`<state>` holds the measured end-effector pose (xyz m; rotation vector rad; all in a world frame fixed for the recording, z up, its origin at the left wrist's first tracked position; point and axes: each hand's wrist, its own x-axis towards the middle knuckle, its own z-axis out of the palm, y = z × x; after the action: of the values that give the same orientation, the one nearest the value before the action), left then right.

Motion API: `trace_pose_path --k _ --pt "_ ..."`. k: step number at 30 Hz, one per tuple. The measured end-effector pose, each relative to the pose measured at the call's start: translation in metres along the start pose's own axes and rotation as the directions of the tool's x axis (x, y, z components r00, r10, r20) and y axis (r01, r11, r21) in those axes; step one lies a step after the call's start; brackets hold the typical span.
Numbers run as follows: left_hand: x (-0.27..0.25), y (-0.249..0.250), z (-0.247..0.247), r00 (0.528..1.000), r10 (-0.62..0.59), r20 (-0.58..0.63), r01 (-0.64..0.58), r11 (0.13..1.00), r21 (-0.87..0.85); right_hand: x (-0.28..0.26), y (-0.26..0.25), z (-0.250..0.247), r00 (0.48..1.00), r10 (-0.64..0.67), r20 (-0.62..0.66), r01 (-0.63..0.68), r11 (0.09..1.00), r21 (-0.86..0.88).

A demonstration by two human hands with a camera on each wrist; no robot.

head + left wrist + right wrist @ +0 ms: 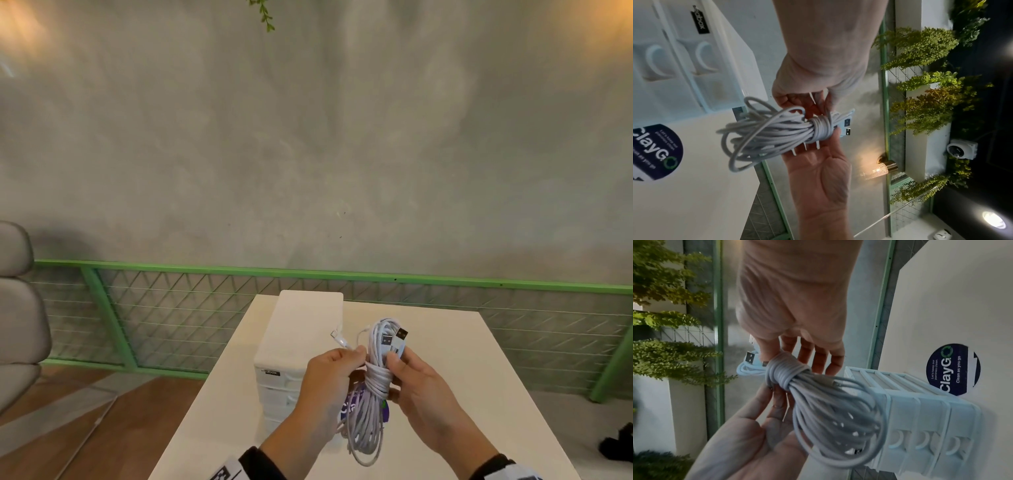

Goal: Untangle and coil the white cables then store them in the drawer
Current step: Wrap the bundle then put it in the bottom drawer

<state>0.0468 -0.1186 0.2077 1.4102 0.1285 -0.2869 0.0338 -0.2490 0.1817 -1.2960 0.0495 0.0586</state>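
Observation:
A white cable bundle [374, 378] [777, 134] [828, 402], wrapped tight round its middle, hangs in the air over the white table [452, 346]. My right hand [423, 389] [793, 308] grips it at the wrap, thumb in front and fingers behind. My left hand [329, 373] [818, 65] pinches a loose cable end [339, 339] right beside the wrap. Two USB plugs [394, 337] stick up from the top of the bundle. A small white drawer unit [301, 329] [920, 426] stands on the table just left of the hands, its drawers closed.
A round dark sticker [655, 152] [952, 369] lies on the table under the bundle. A green mesh railing [205, 270] runs behind the table before a grey wall. At far left is a grey chair [17, 308], and a black object [620, 445] sits on the floor at right.

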Motion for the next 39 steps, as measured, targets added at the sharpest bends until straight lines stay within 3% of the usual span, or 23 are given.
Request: trace_pose_path --k 7,11,14,18,22,26,30,32,34,37,39 --pt "0.008 0.005 -0.008 0.994 -0.059 0.095 0.060 0.998 -0.004 0.001 -0.002 -0.004 0.998 0.055 0.026 -0.059 0.982 0.182" --pt "0.007 0.005 -0.010 0.984 -0.096 0.148 0.106 0.992 -0.068 0.001 -0.002 -0.009 0.993 0.009 0.114 -0.035 0.973 0.229" --pt "0.008 0.001 -0.010 0.994 -0.069 0.090 0.080 0.989 -0.122 0.002 -0.002 -0.009 0.991 -0.056 0.122 0.040 0.991 0.130" --pt "0.009 -0.003 -0.007 0.997 0.020 -0.072 -0.031 0.986 -0.165 -0.001 -0.004 0.004 0.990 -0.137 0.028 0.138 0.990 -0.036" --pt "-0.002 -0.002 -0.002 0.987 0.144 -0.070 -0.150 0.983 -0.102 -0.010 -0.008 0.023 0.968 -0.222 -0.118 0.196 0.960 -0.202" --pt "-0.024 0.004 0.005 0.979 0.125 0.158 -0.071 0.947 -0.313 -0.015 -0.013 0.037 0.906 -0.371 -0.203 0.225 0.829 -0.513" --pt "-0.023 0.000 0.004 0.977 0.124 0.174 -0.041 0.908 -0.416 -0.023 -0.009 0.046 0.853 -0.522 -0.015 0.308 0.526 -0.793" --pt "-0.019 0.002 -0.001 0.984 0.111 0.136 -0.036 0.884 -0.466 -0.027 -0.006 0.047 0.847 -0.524 0.088 0.375 0.472 -0.798" --pt "-0.019 0.005 -0.007 0.988 0.079 0.133 -0.001 0.864 -0.503 -0.032 -0.005 0.046 0.859 -0.506 0.079 0.388 0.540 -0.747" --pt "-0.020 0.007 -0.007 0.988 0.071 0.138 0.011 0.856 -0.517 -0.030 -0.005 0.041 0.833 -0.525 -0.174 0.342 0.736 -0.584" --pt "-0.022 0.007 -0.005 0.989 0.057 0.133 0.022 0.849 -0.528 -0.026 -0.009 0.039 0.850 -0.474 -0.230 0.302 0.796 -0.525"
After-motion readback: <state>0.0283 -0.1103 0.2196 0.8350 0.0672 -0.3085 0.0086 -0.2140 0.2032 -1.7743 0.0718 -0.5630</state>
